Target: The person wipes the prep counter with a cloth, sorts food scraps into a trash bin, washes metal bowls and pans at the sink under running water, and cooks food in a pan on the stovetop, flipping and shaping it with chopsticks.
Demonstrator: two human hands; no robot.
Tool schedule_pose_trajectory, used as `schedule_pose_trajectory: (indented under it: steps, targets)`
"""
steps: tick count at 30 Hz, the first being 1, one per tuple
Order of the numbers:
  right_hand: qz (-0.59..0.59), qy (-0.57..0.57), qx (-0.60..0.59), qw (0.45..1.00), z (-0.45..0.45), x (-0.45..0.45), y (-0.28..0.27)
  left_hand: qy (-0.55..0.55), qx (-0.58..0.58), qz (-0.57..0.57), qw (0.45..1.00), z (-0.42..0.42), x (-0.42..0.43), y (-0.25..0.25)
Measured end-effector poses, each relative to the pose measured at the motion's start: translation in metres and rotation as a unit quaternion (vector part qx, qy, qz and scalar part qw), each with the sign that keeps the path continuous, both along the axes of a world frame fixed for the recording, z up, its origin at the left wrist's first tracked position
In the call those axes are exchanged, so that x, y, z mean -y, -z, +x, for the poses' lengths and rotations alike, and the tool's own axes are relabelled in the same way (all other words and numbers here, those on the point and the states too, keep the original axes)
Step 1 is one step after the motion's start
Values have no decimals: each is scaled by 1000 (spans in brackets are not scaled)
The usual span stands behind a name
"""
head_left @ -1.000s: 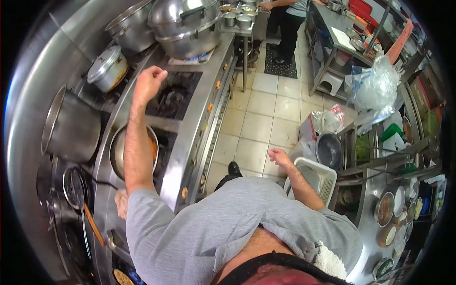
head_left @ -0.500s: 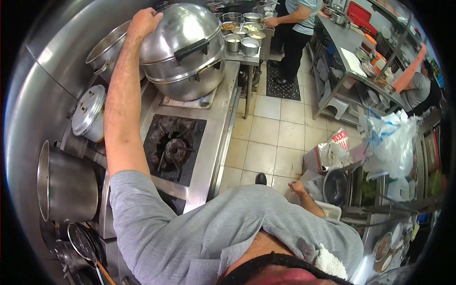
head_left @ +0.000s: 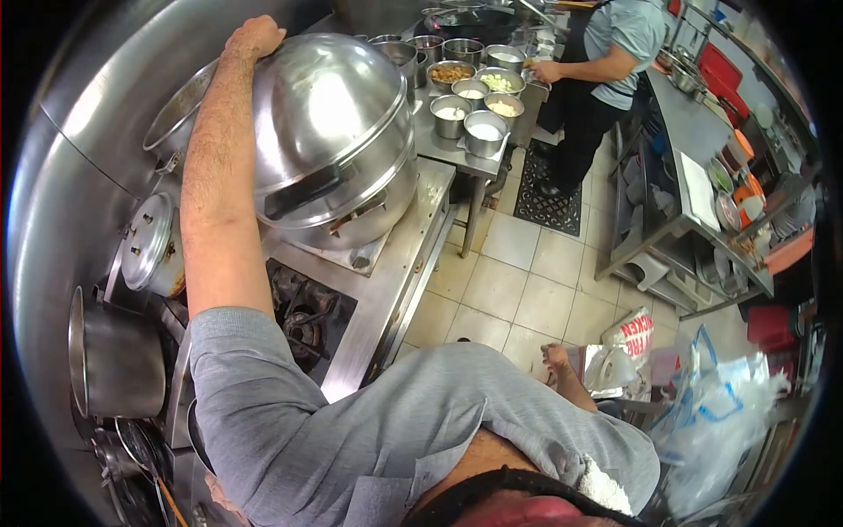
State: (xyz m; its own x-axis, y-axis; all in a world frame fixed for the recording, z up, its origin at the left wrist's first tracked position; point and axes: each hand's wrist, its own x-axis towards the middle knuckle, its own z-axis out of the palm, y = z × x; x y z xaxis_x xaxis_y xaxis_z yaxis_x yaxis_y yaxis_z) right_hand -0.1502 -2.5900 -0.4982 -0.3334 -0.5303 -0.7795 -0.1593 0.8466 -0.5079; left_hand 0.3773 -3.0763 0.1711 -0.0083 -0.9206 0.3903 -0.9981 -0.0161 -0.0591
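Note:
My left hand (head_left: 256, 35) reaches over to the far side of a big domed steamer lid (head_left: 325, 114). Its fingers are curled at the lid's edge; the exact grip is hidden behind the dome. The lid sits, turned somewhat, on a large metal steamer pot (head_left: 373, 230) over the back of the stove. A black lid handle (head_left: 303, 190) faces me. My right hand (head_left: 555, 357) hangs low at my side, fingers loosely curled and seemingly holding nothing.
Nearby are an unlit burner (head_left: 307, 321), a lidded pressure cooker (head_left: 147, 241) and a tall stockpot (head_left: 123, 356). Containers of ingredients (head_left: 485, 132) crowd a steel counter where a co-worker (head_left: 606, 79) stands. Plastic bags (head_left: 716, 422) hang at right; a chicken sack (head_left: 632, 338) is below.
The steamer lid has turned, its near handle shifting left against the pot's handle. My left hand stays at its far edge. My view has shifted, bringing more of the counter into sight.

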Motion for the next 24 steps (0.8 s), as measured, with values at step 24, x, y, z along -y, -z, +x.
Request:
schedule_pose_trajectory:
  steps: [24]
  targets:
    - [74, -74, 42, 994, 5, 97, -2, 53, -218, -74, 972, 110, -97, -51]
